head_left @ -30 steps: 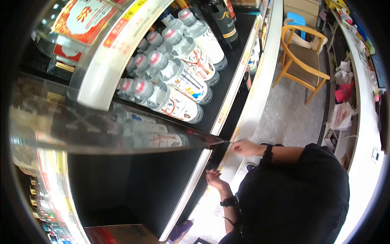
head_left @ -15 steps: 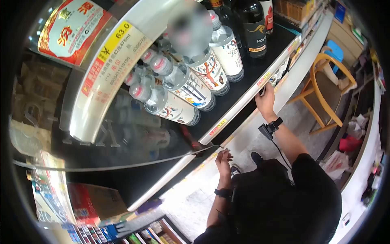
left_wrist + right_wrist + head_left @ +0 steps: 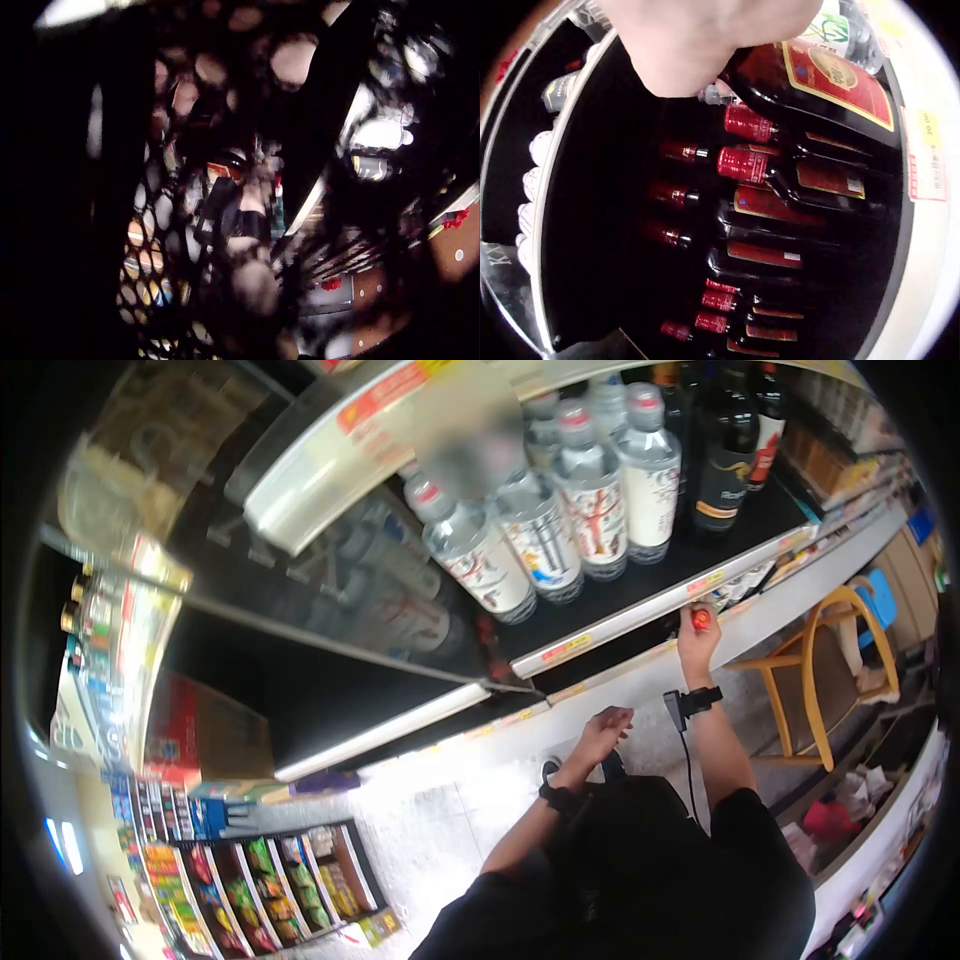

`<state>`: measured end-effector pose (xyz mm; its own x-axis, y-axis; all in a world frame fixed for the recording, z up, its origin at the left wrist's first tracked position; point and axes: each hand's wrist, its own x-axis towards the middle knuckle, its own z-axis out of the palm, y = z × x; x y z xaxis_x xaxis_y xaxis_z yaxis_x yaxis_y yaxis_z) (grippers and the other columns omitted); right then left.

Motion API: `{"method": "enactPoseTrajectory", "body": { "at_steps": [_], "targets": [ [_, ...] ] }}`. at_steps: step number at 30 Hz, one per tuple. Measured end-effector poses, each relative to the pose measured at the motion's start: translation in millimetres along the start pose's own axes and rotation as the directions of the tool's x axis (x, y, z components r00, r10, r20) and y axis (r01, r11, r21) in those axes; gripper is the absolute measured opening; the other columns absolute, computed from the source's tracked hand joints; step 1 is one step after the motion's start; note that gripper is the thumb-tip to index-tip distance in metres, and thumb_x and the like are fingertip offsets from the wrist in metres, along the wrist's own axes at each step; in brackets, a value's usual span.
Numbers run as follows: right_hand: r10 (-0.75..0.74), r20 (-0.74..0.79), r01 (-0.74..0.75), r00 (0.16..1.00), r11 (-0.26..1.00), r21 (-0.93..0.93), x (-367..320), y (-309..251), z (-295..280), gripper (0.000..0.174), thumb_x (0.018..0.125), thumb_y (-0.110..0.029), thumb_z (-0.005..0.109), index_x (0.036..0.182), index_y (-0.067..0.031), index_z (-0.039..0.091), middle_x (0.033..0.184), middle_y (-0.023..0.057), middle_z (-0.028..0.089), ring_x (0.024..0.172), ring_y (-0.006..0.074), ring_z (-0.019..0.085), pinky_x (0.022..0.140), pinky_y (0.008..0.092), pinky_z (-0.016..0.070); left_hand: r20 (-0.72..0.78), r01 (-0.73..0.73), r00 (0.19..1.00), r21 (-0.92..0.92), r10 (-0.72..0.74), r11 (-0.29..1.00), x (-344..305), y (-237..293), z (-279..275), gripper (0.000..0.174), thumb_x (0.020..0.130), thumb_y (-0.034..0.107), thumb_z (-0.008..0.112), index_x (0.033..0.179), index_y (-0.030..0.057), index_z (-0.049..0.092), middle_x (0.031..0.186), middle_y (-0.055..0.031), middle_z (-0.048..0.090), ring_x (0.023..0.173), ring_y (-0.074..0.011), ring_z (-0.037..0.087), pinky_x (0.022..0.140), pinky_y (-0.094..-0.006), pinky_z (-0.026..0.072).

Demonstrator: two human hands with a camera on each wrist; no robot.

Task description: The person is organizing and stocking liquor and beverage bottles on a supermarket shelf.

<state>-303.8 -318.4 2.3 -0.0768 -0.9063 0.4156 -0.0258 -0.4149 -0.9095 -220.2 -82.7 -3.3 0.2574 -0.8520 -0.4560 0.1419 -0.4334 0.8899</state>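
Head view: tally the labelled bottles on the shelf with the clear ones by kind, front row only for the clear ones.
Front-row clear bottles with printed white labels: 4
Dark bottle with an orange-banded dark label: 1
Dark bottle with a red-and-white label: 1
Total: 6

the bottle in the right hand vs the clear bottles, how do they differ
The gripped bottle is dark with a gold-edged red label; the clear bottles have white illustrated labels. The right hand holds the gripped bottle; the clear bottles stand on a shelf. All have reddish caps.
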Motion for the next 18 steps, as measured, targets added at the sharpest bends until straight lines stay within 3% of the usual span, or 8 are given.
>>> {"method": "enactPoseTrajectory", "body": {
  "at_steps": [1, 3, 6, 10, 12, 15, 18],
  "targets": [
    [0.003, 0.031, -0.004, 1.0, 1.0, 0.007, -8, -2, -5, 0.014, 0.086, -0.008, 0.067, 0.08, -0.0004, 0.057, 0.082, 0.0103, 0.061, 0.075, 0.0217, 0.06, 0.069, 0.0311, 0.0474, -0.025, 0.005, 1.0, -0.019, -0.006, 1.0, -4, -1, 1, 0.033, 0.095, 0.032, 0.054, 0.113, 0.0056, 0.061, 0.092, -0.0066, 0.066, 0.078, -0.0148, 0.061, 0.069, -0.0273, 0.0482],
    [0.003, 0.079, -0.019, 0.997, 0.979, 0.203, -16, -8, -9, 0.017, 0.09, -0.005, 0.062, 0.075, -0.0013, 0.052, 0.08, 0.0084, 0.059, 0.075, 0.0199, 0.059, 0.075, 0.0302, 0.0465, 0.024, -0.04, 0.999, -0.038, 0.041, 0.998, -4, 2, 2, 0.036, 0.096, 0.035, 0.052, 0.115, 0.0053, 0.06, 0.097, -0.0072, 0.065, 0.082, -0.0155, 0.061, 0.072, -0.0279, 0.0485],
    [-0.056, 0.005, 0.055, 0.998, 0.996, 0.07, -24, -53, -18, 0.021, 0.09, -0.004, 0.06, 0.072, -0.0012, 0.05, 0.078, 0.0085, 0.059, 0.078, 0.0187, 0.058, 0.082, 0.0324, 0.0451, 0.035, 0.038, 0.999, -0.02, -0.037, 0.999, -3, 6, 5, 0.044, 0.097, 0.042, 0.048, 0.118, 0.0049, 0.058, 0.102, -0.0089, 0.065, 0.086, -0.0175, 0.061, 0.073, -0.0291, 0.0488],
    [-0.153, 0.196, 0.09, 0.969, 0.951, 0.297, -40, -102, -38, 0.02, 0.082, 0.008, 0.056, 0.065, -0.0007, 0.049, 0.071, 0.0076, 0.057, 0.08, 0.0214, 0.056, 0.091, 0.0412, 0.0442, 0.048, 0.085, 0.995, -0.03, -0.083, 0.996, 0, 6, 9, 0.054, 0.098, 0.049, 0.04, 0.121, 0.0029, 0.056, 0.105, -0.0109, 0.064, 0.088, -0.0195, 0.061, 0.075, -0.0307, 0.0489],
    [-0.171, 0.238, 0.089, 0.956, 0.943, 0.32, -52, -125, -40, 0.021, 0.079, 0.01, 0.055, 0.063, -0.001, 0.047, 0.068, 0.0071, 0.055, 0.075, 0.0217, 0.055, 0.089, 0.042, 0.0456, -0.047, 0.061, 0.996, -0.231, -0.074, 0.971, -1, -1, 8, 0.061, 0.099, 0.052, 0.034, 0.123, 0.0005, 0.053, 0.105, -0.0125, 0.064, 0.088, -0.0208, 0.061, 0.076, -0.0315, 0.0487],
    [-0.238, 0.482, 0.034, 0.843, 0.918, 0.396, -74, -144, -39, 0.02, 0.076, 0.009, 0.056, 0.063, -0.0023, 0.047, 0.063, 0.0065, 0.054, 0.067, 0.0218, 0.056, 0.083, 0.0406, 0.047, -0.182, 0.017, 0.98, -0.328, -0.081, 0.944, -8, -9, -3, 0.064, 0.097, 0.055, 0.035, 0.125, 0.0003, 0.052, 0.106, -0.0141, 0.064, 0.087, -0.0209, 0.061, 0.074, -0.0333, 0.0489],
    [-0.289, 0.586, -0.016, 0.757, 0.889, 0.458, -105, -155, -20, 0.018, 0.07, 0.01, 0.057, 0.06, -0.0026, 0.048, 0.062, 0.0081, 0.056, 0.063, 0.0243, 0.057, 0.078, 0.0407, 0.0488, -0.212, -0.029, 0.976, -0.363, -0.052, 0.932, -21, -18, -24, 0.06, 0.098, 0.052, 0.036, 0.125, 0.0008, 0.053, 0.105, -0.0135, 0.063, 0.086, -0.0205, 0.061, 0.074, -0.0329, 0.049]
  ]
}}
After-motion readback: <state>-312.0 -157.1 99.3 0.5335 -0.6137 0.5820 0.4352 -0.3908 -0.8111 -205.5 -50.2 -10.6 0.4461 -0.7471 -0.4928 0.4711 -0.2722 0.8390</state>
